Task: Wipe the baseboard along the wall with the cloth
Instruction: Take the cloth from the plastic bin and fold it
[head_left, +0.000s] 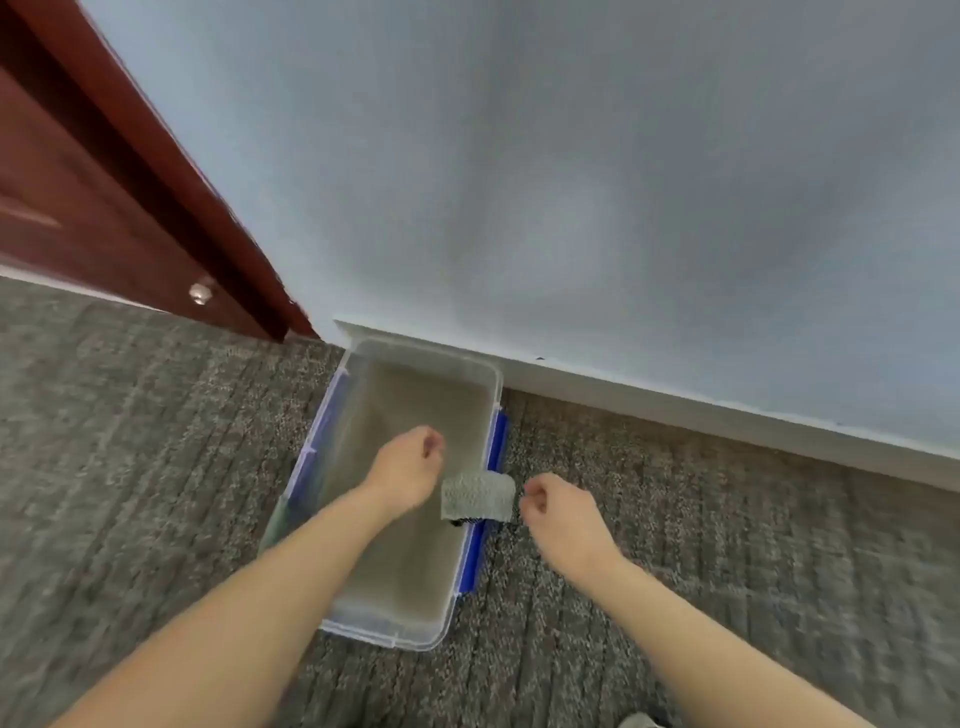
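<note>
A small grey cloth (478, 496) hangs folded over the right rim of a clear plastic bin (415, 636) that stands on the carpet. The white baseboard (727, 415) runs along the foot of the pale wall, from behind the bin out to the right. My left hand (408, 465) hovers over the inside of the bin, just left of the cloth, fingers loosely curled and holding nothing. My right hand (558, 512) is over the carpet just right of the cloth, fingers loosely curled, with a thin gap between it and the cloth's edge.
The bin has blue latches (496, 441) on its long sides, and its far end touches the baseboard. A dark red wooden door and frame (130, 171) stand at the left. Grey patterned carpet (727, 545) covers the floor.
</note>
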